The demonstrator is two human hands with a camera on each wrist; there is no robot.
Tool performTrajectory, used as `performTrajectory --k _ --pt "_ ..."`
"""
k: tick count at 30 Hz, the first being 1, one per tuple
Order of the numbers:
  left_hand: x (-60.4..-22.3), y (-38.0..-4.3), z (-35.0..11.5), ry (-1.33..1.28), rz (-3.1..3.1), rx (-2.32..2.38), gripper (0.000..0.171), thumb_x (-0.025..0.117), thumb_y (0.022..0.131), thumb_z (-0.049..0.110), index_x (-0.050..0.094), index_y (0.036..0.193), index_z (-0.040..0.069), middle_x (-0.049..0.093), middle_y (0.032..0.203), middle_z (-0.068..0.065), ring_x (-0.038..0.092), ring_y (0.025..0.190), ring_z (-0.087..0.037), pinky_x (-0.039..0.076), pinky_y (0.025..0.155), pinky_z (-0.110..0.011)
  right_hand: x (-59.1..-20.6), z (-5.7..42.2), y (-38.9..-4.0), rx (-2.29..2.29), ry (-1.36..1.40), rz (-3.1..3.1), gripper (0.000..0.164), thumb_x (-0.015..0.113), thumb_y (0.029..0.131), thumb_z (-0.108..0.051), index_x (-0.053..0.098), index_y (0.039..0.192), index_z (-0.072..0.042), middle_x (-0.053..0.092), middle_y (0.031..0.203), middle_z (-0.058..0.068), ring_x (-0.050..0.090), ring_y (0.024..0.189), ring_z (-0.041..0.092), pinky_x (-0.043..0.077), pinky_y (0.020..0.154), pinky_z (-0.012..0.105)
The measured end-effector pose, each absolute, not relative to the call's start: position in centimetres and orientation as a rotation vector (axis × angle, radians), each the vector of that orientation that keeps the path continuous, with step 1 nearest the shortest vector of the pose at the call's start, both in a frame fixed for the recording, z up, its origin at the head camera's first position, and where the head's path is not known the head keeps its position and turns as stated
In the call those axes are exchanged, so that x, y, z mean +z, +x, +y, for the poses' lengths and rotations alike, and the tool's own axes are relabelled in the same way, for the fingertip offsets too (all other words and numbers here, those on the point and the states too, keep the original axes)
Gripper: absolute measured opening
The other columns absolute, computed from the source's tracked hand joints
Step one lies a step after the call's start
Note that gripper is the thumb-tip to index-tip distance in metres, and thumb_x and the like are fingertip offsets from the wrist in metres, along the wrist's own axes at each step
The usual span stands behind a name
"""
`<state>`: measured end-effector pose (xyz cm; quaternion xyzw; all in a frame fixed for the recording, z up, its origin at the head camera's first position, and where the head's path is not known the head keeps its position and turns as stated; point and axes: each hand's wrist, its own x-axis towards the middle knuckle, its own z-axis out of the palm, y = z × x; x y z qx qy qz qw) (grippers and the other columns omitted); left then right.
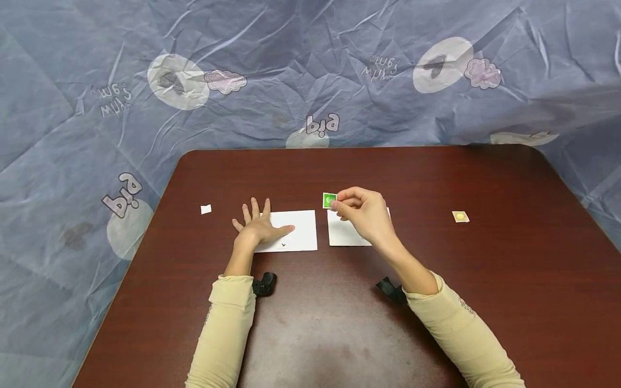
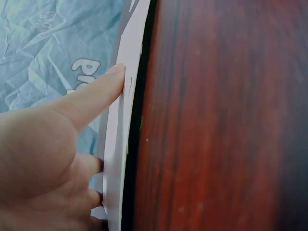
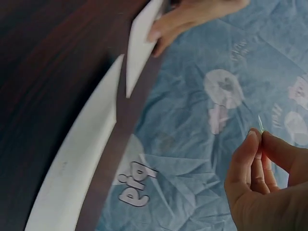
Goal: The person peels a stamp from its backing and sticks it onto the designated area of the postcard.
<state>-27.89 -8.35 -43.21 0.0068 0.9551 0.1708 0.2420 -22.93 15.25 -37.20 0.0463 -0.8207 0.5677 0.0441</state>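
My left hand rests with spread fingers over the left part of a white paper rectangle, flat like an envelope, with a small dark mark near its lower edge. The thumb touches its surface in the left wrist view. Between thumb and fingertips my right hand pinches a small green square with a white border, like a stamp. It is raised beside the upper left of a second white rectangle, partly hidden by that hand. The right wrist view shows the green square nearly edge-on.
On the brown table, a small white paper piece lies at the left and a yellow stamp-like square at the right. Dark devices are worn at both wrists. A printed blue-grey cloth hangs behind the table.
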Motion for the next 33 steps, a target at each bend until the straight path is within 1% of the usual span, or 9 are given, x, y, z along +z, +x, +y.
performTrajectory --k 3,5,7,10,14,18,23,28,33 --pt "-43.2 -28.0 -8.4 0.013 2.611 0.462 0.104 0.052 0.085 0.068 -0.006 0.153 0.015 -0.022 0.153 -0.018 -0.022 0.138 -0.039 -0.006 0.103 -0.067 -37.5 15.1 -23.6 1.752 0.131 -2.552 0.012 0.073 0.084 -0.010 0.067 0.091 -0.002 0.070 0.074 0.006 0.066 0.062 0.019 0.054 0.069 0.042" --pt "-43.3 -28.0 -8.3 0.014 2.610 0.460 0.104 0.051 0.085 0.068 -0.006 0.153 0.015 -0.023 0.153 -0.018 -0.022 0.138 -0.039 -0.006 0.103 -0.067 -37.7 14.9 -23.9 1.760 0.119 -2.575 0.012 0.073 0.084 -0.010 0.067 0.091 -0.002 0.070 0.075 0.009 0.067 0.064 0.024 0.054 0.069 0.044" --pt "-43.3 -28.1 -8.3 0.017 2.612 0.460 0.104 0.051 0.085 0.068 -0.006 0.153 0.015 -0.022 0.153 -0.018 -0.022 0.138 -0.039 -0.006 0.103 -0.067 -37.9 14.7 -24.3 1.772 0.110 -2.594 0.012 0.073 0.085 -0.009 0.066 0.091 -0.001 0.071 0.078 0.013 0.068 0.067 0.029 0.055 0.068 0.041" --pt "-43.3 -28.0 -8.1 0.019 2.613 0.458 0.103 0.050 0.085 0.069 -0.006 0.153 0.015 -0.022 0.153 -0.018 -0.022 0.138 -0.039 -0.005 0.103 -0.067 -38.3 14.3 -24.8 1.830 0.096 -2.612 0.013 0.071 0.086 -0.008 0.065 0.092 0.002 0.070 0.083 0.019 0.067 0.074 0.038 0.055 0.069 0.042" --pt "-43.2 -28.0 -8.0 0.020 2.614 0.445 0.103 0.049 0.085 0.070 -0.006 0.153 0.015 -0.022 0.153 -0.018 -0.021 0.138 -0.038 -0.005 0.104 -0.066 -39.1 14.1 -25.6 1.976 0.058 -2.623 0.014 0.069 0.087 -0.005 0.063 0.094 0.006 0.069 0.086 0.021 0.066 0.080 0.041 0.056 0.069 0.039" --pt "-43.2 -28.0 -8.0 0.027 2.614 0.430 0.103 0.047 0.085 0.070 -0.008 0.153 0.015 -0.023 0.153 -0.018 -0.022 0.138 -0.038 -0.004 0.104 -0.066 -39.8 14.1 -26.5 2.067 -0.041 -2.659 0.016 0.068 0.088 -0.005 0.061 0.097 0.008 0.069 0.085 0.019 0.067 0.078 0.035 0.056 0.066 0.031" --pt "-43.2 -27.8 -8.1 0.038 2.620 0.420 0.102 0.044 0.086 0.071 -0.010 0.152 0.015 -0.025 0.153 -0.017 -0.023 0.137 -0.038 -0.006 0.104 -0.066 -40.7 13.6 -27.5 2.050 -0.136 -2.752 0.015 0.069 0.088 -0.005 0.063 0.095 0.007 0.069 0.082 0.018 0.068 0.068 0.023 0.056 0.068 0.033" --pt "-43.4 -27.6 -8.1 0.022 2.611 0.412 0.103 0.041 0.085 0.074 -0.013 0.151 0.016 -0.027 0.152 -0.016 -0.025 0.137 -0.038 -0.007 0.104 -0.065 -41.3 12.6 -28.0 1.957 -0.134 -2.850 0.010 0.067 0.087 -0.003 0.064 0.091 0.005 0.069 0.079 0.017 0.062 0.055 0.012 0.054 0.058 0.025" --pt "-44.0 -27.9 -8.0 -0.001 2.603 0.391 0.104 0.038 0.083 0.077 -0.014 0.151 0.018 -0.029 0.152 -0.014 -0.027 0.136 -0.036 -0.010 0.103 -0.064 -41.7 11.9 -28.5 1.898 -0.194 -2.926 0.010 0.069 0.086 -0.003 0.065 0.090 0.005 0.068 0.074 0.015 0.059 0.051 0.009 0.053 0.055 0.023"
